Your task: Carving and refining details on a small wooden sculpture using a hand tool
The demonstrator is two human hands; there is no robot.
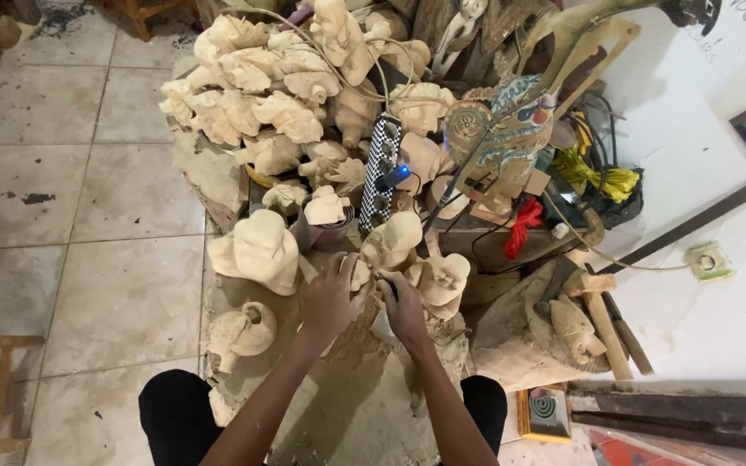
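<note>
Just below the checkered power strip (381, 173), on a dusty wooden work block (347, 406), both hands meet over a small pale wood carving (361, 274). The left hand (330, 298) is curled loosely around the carving, fingers bent over its near side and thumb against it, so the piece sits mostly in its grasp. The right hand (405, 309) is closed in a tight fist-like grip beside it; a thin dark tool (383, 281) seems to poke out toward the carving, though it is too small to make out clearly. Much of the carving is covered by the fingers, so its shape cannot be told.

Left of the strip sits a larger unpainted carved figure (261, 250), and further down from it a rounder one (242, 332). Above the strip a heap of raw pale carvings (261, 78) fills the bench. Right of the strip lies a painted carved piece (511, 129) among tangled cables, and below that a wooden mallet (602, 315). The person's forearms are cut off by the lower edge.
</note>
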